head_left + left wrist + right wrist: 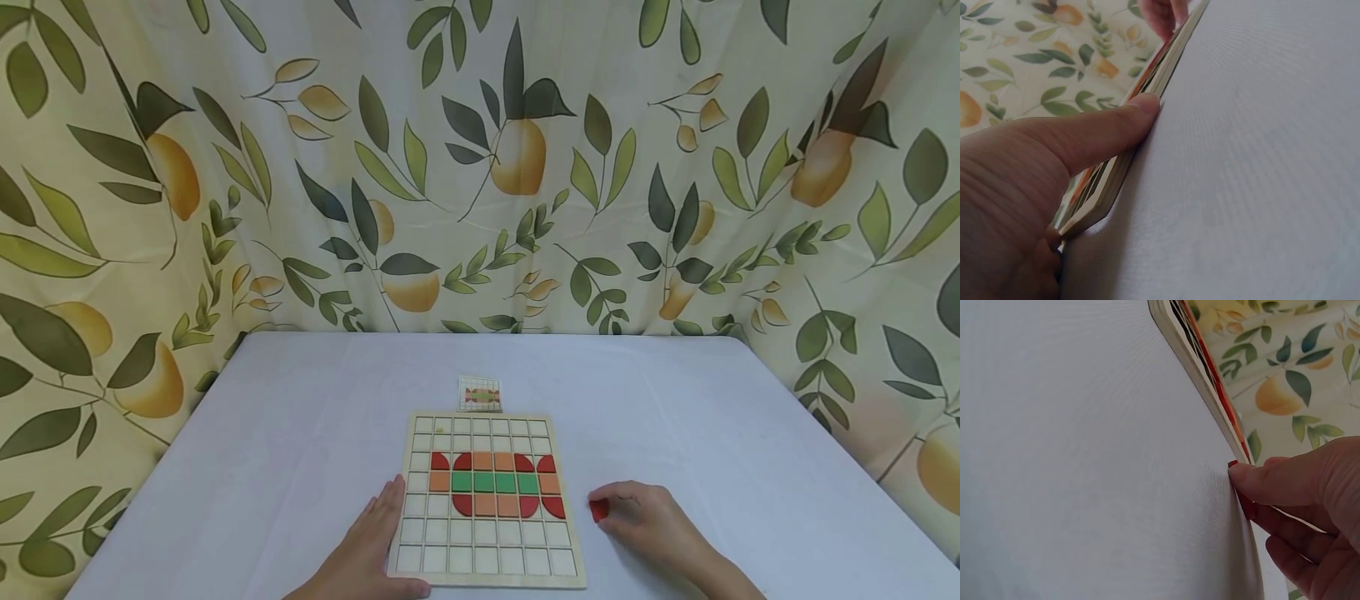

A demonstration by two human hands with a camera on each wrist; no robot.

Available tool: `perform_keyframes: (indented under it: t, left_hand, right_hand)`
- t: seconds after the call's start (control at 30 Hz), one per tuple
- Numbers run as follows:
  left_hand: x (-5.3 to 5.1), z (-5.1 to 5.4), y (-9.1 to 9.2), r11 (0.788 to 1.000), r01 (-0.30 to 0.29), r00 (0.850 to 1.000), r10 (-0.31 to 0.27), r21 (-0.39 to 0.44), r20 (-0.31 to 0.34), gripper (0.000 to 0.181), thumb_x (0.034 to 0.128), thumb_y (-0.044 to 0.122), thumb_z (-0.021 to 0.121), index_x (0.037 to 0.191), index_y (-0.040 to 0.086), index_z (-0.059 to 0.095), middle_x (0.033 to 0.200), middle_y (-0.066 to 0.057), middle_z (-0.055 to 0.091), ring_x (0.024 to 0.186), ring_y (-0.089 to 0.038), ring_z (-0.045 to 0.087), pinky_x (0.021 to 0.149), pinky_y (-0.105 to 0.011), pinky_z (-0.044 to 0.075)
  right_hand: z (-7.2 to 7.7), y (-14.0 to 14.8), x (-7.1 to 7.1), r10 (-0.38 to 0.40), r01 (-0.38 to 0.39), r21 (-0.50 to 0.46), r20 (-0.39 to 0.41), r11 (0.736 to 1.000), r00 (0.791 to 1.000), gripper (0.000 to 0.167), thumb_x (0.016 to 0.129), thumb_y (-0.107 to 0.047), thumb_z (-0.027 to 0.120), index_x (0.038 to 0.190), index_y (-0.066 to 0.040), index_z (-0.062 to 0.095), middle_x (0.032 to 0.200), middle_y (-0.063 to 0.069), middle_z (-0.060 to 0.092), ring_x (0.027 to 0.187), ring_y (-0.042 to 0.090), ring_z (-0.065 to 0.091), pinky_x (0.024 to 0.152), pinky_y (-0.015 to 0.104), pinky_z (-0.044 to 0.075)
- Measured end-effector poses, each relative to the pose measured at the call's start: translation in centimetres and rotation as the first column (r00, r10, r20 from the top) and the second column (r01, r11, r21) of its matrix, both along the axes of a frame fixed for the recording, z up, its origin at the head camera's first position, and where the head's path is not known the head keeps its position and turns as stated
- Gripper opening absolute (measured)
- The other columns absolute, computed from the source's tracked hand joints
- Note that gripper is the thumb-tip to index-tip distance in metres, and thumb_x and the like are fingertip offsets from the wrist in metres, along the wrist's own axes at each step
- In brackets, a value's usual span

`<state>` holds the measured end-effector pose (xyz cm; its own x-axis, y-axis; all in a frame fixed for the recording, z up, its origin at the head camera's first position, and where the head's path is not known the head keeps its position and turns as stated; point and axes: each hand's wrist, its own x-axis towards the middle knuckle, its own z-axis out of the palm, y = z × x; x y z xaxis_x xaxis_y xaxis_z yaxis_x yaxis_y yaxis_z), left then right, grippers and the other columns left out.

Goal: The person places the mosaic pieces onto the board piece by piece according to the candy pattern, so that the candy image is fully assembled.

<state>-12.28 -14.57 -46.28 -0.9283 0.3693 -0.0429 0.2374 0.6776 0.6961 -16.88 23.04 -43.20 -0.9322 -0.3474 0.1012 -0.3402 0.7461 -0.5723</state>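
Observation:
A wooden grid board (pixel 487 579) lies on the white table, with red quarter-round, orange square and green square tiles (pixel 495 482) in its middle rows. My left hand (pixel 365 542) rests against the board's left edge, fingers straight along the side and thumb at the front corner. In the left wrist view that thumb (pixel 1110 131) lies on the board's rim. To the right of the board, just off its edge, my right hand (pixel 648 521) pinches a small red tile (pixel 598 510) between thumb and fingers. The right wrist view shows the red tile (pixel 1245 503) partly covered by the fingers.
A small pattern card (pixel 480 395) showing a similar coloured design lies against the board's far edge. White cloth (pixel 322 417) covers the table. Behind it and at both sides hangs a curtain (pixel 465 233) printed with leaves and fruit.

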Motion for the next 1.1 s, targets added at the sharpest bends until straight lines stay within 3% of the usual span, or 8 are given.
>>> perform_keyframes:
  t: [0.2, 0.6, 0.8, 1.1]
  left_hand:
    - [0.1, 0.0, 0.1, 1.000, -0.019, 1.000, 0.020, -0.019, 0.018, 0.126, 0.0598, 0.067, 0.068, 0.146, -0.001, 0.007, 0.152, -0.012, 0.010, 0.138, -0.029, 0.005, 0.092, -0.002, -0.015]
    - [0.2, 0.1, 0.1, 1.000, -0.004, 1.000, 0.004, 0.012, -0.021, 0.125, 0.0608, 0.066, 0.068, 0.145, -0.004, 0.008, 0.151, -0.015, 0.011, 0.137, -0.032, 0.006, 0.093, -0.003, -0.014]
    - [0.3, 0.1, 0.1, 1.000, -0.010, 1.000, 0.010, 0.009, -0.010, 0.126, 0.0600, 0.066, 0.069, 0.146, -0.002, 0.006, 0.152, -0.014, 0.010, 0.138, -0.031, 0.005, 0.093, -0.004, -0.014]
    - [0.2, 0.0, 0.1, 1.000, -0.020, 1.000, 0.020, -0.007, 0.020, 0.126, 0.0595, 0.066, 0.069, 0.146, 0.000, 0.005, 0.152, -0.012, 0.009, 0.138, -0.029, 0.004, 0.092, -0.002, -0.015]
  right_hand:
    - [0.0, 0.2, -0.3, 0.038, -0.038, -0.008, 0.007, 0.999, 0.999, 0.027, 0.073, -0.008, 0.076, 0.098, -0.014, 0.069, 0.093, -0.009, 0.066, 0.088, 0.009, 0.060, 0.078, 0.031, 0.052]
    - [0.0, 0.2, -0.8, 0.085, -0.085, 0.000, 0.045, 0.996, 0.995, 0.025, 0.077, -0.016, 0.074, 0.100, -0.012, 0.069, 0.095, -0.009, 0.065, 0.085, 0.006, 0.058, 0.078, 0.030, 0.052]
    - [0.2, -0.6, -0.7, 0.100, -0.102, -0.059, -0.050, 0.993, 0.994, 0.025, 0.077, -0.018, 0.075, 0.100, -0.012, 0.069, 0.093, -0.012, 0.065, 0.085, 0.006, 0.059, 0.079, 0.031, 0.051]
    - [0.2, -3.4, -1.3, 0.229, -0.246, -0.127, -0.138, 0.961, 0.964, 0.025, 0.078, -0.017, 0.073, 0.101, -0.008, 0.069, 0.095, -0.008, 0.067, 0.087, 0.007, 0.061, 0.080, 0.031, 0.050]
